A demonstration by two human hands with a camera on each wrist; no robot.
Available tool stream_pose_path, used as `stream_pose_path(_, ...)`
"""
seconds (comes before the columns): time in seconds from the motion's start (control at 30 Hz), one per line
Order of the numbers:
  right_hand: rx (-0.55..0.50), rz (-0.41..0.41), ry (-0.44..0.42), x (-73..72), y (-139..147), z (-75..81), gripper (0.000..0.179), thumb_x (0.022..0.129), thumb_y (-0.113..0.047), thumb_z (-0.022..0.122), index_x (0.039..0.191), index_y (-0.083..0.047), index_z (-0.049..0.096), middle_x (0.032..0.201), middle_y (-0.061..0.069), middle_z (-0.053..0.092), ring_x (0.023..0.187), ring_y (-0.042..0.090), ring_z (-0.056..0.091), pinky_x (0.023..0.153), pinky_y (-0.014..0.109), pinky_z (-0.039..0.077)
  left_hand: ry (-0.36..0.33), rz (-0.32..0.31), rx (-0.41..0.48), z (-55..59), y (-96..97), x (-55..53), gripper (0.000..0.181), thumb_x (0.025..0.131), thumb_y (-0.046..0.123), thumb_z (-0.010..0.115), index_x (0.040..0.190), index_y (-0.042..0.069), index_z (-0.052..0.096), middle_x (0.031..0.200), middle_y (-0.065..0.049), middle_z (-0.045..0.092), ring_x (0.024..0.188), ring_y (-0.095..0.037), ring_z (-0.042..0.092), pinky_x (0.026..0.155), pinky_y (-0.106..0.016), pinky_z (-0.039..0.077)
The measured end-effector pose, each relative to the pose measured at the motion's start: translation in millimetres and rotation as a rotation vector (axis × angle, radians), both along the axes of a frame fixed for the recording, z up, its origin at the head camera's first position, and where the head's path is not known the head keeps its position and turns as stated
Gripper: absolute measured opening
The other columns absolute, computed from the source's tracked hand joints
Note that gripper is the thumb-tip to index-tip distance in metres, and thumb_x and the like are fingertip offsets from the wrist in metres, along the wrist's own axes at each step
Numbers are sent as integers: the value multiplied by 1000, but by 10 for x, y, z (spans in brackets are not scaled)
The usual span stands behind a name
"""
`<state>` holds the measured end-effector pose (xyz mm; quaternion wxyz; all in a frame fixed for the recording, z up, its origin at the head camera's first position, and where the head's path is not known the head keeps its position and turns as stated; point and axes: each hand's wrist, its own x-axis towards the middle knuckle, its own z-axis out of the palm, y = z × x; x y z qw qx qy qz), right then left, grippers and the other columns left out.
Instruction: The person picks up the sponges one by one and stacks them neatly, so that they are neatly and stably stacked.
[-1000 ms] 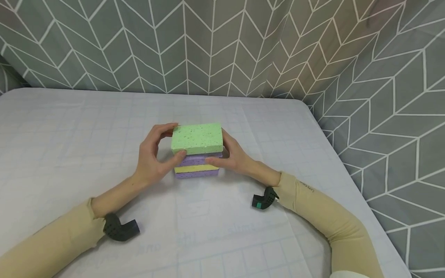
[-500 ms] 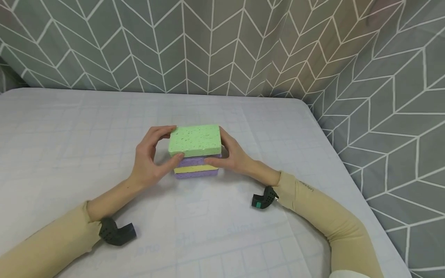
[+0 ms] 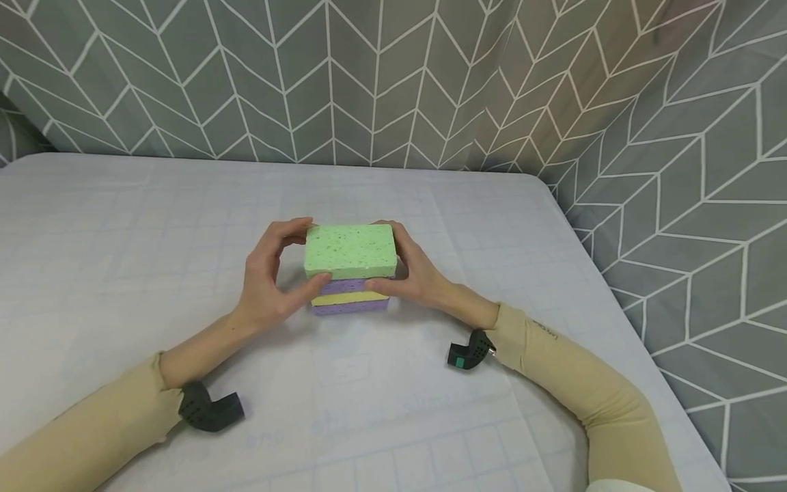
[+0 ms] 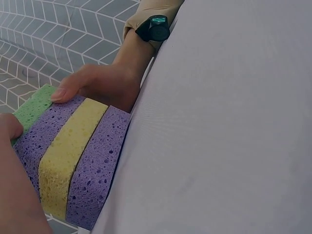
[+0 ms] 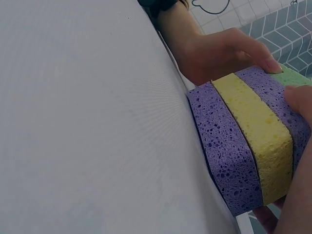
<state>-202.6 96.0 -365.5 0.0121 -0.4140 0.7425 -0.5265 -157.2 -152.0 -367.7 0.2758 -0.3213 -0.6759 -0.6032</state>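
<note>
A stack of sponges stands on the table in the head view: a purple sponge (image 3: 350,309) at the bottom, then a yellow sponge (image 3: 337,299), a second purple sponge (image 3: 348,286) and a green sponge (image 3: 350,250) on top. The left hand (image 3: 263,280) grips the green sponge at its left end, thumb on the front lower edge and fingers at the back corner. From the right, the right hand (image 3: 421,277) holds the upper purple sponge, its thumb on the front face. In the left wrist view the yellow sponge (image 4: 66,156) lies between both purple ones. Far-side fingertips are mostly hidden.
A white cloth with faint grid lines covers the table (image 3: 154,225). Behind it and to the right hangs a grey curtain (image 3: 350,82) with white chevron lines. Black wrist cameras (image 3: 210,407) are worn at both sleeves.
The green sponge shifts slightly left, then slightly right again, with the left hand moving along with it. Right fingertips now show at its back right corner. The lower sponges stay in place.
</note>
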Motion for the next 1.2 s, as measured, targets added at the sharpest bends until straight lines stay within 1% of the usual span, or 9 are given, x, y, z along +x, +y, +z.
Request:
stream_pose_path(0.27, -23, 11, -3, -7, -2, -4, 98, 83, -66, 66, 142, 4, 32, 138, 20, 48, 122, 24, 48, 106, 38, 43, 6, -3, 1, 6, 16, -8, 67, 70, 8, 78, 128, -15, 52, 120, -23, 58, 109, -20, 57, 100, -28, 48)
stream_pose_path(0.47, -85, 32, 19, -17, -14, -3, 91, 85, -62, 68, 138, 6, 36, 132, 20, 49, 118, 22, 48, 106, 36, 42, 7, -7, -5, 13, 16, -3, 65, 72, 9, 77, 127, -16, 53, 118, -22, 59, 107, -19, 55, 99, -27, 48)
stream_pose_path(0.57, -129, 30, 62, -21, -21, -5, 93, 86, -59, 68, 136, 11, 35, 126, 23, 48, 114, 20, 49, 105, 35, 42, 11, -11, -4, 15, 15, 1, 65, 71, 6, 77, 127, -15, 53, 119, -21, 59, 108, -19, 55, 99, -27, 48)
stream_pose_path(0.7, -189, 4, 164, -36, -30, -6, 93, 88, -57, 67, 134, 17, 36, 119, 25, 46, 111, 20, 49, 103, 34, 44, 15, -21, -6, 13, 13, 5, 66, 70, 5, 77, 128, -15, 52, 119, -22, 58, 109, -20, 55, 99, -27, 48)
stream_pose_path(0.8, -215, -18, 237, -44, -33, -9, 88, 89, -56, 66, 133, 16, 40, 117, 25, 46, 112, 21, 48, 102, 33, 46, 8, -21, -9, 6, 19, 9, 67, 72, 8, 78, 130, -14, 52, 120, -23, 57, 110, -20, 55, 100, -28, 48)
stream_pose_path(0.9, -223, -23, 278, -43, -34, -13, 83, 90, -54, 65, 132, 15, 43, 116, 24, 46, 111, 22, 47, 102, 33, 47, 2, -17, -11, -3, 25, 9, 68, 73, 11, 79, 131, -12, 52, 121, -23, 56, 110, -20, 56, 100, -28, 48)
stream_pose_path(0.97, -222, -25, 284, -37, -34, -17, 82, 91, -53, 64, 132, 15, 43, 116, 24, 46, 111, 22, 47, 102, 33, 47, 1, -16, -14, -9, 26, 10, 68, 73, 12, 79, 131, -11, 52, 121, -23, 55, 111, -20, 56, 101, -28, 48)
stream_pose_path(1.03, -224, -24, 284, -35, -32, -25, 83, 91, -53, 64, 131, 17, 43, 116, 24, 46, 111, 23, 47, 102, 33, 47, 3, -22, -17, -9, 27, 12, 69, 72, 10, 79, 131, -12, 51, 121, -24, 55, 111, -21, 56, 101, -28, 48)
stream_pose_path(1.2, -245, -10, 251, -31, -34, -31, 86, 91, -52, 65, 130, 21, 41, 115, 27, 45, 110, 21, 47, 101, 31, 45, -13, -41, -17, 4, 33, 29, 70, 72, 8, 80, 131, -14, 49, 122, -25, 53, 112, -21, 55, 102, -29, 47)
